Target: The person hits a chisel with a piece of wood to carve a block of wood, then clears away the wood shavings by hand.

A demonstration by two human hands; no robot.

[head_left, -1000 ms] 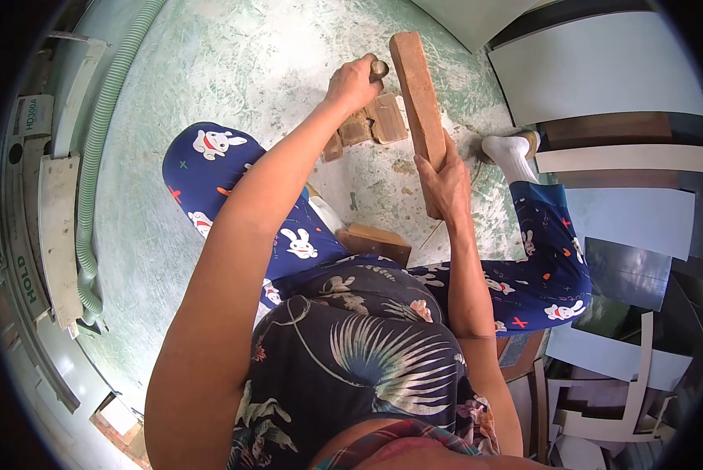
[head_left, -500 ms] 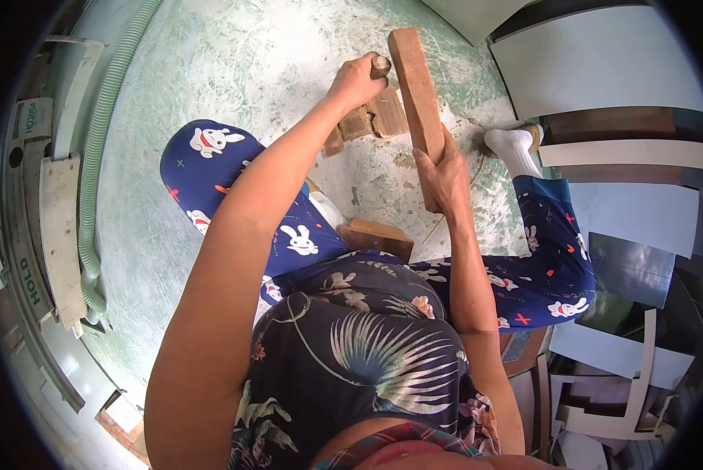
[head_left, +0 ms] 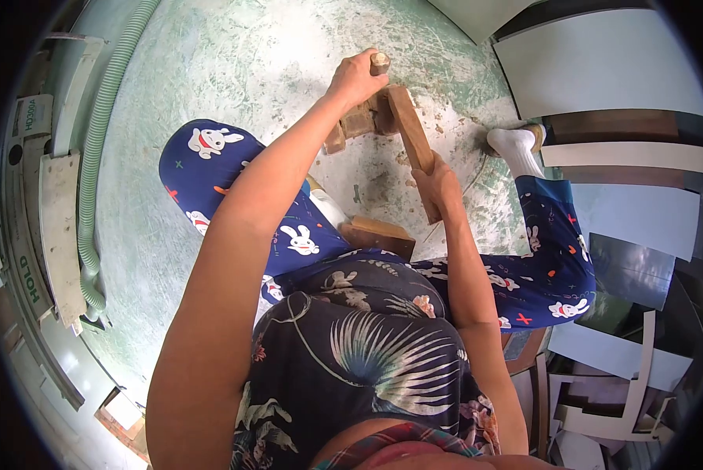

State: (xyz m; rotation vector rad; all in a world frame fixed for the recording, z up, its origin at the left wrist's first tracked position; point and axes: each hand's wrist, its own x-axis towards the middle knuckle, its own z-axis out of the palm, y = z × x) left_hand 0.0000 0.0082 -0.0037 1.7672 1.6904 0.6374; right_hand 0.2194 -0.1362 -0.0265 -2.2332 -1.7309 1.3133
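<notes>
My left hand [head_left: 358, 81] is closed around an upright tool with a round wooden handle [head_left: 380, 59]; its lower end is hidden behind the fist. Under that fist, small brown wood blocks [head_left: 358, 122] lie on the floor. A thick squared wooden bar [head_left: 411, 129] is gripped near its lower end by my right hand [head_left: 441, 188]. The bar slants away from me, its far end low and close beside the fist and the blocks. Nearer my lap sits another wood block [head_left: 379, 236].
Worn green-white floor [head_left: 234, 70] spreads around the blocks, with chips scattered on it. A ribbed green hose [head_left: 105, 117] runs along the left beside stacked boards [head_left: 60, 235]. Panels and offcuts [head_left: 602, 70] fill the right side. My outstretched foot [head_left: 514, 145] rests at the right.
My right hand has swung the bar down and toward me, so its far end now sits below the handle's top. My left hand stays nearly in place on the tool.
</notes>
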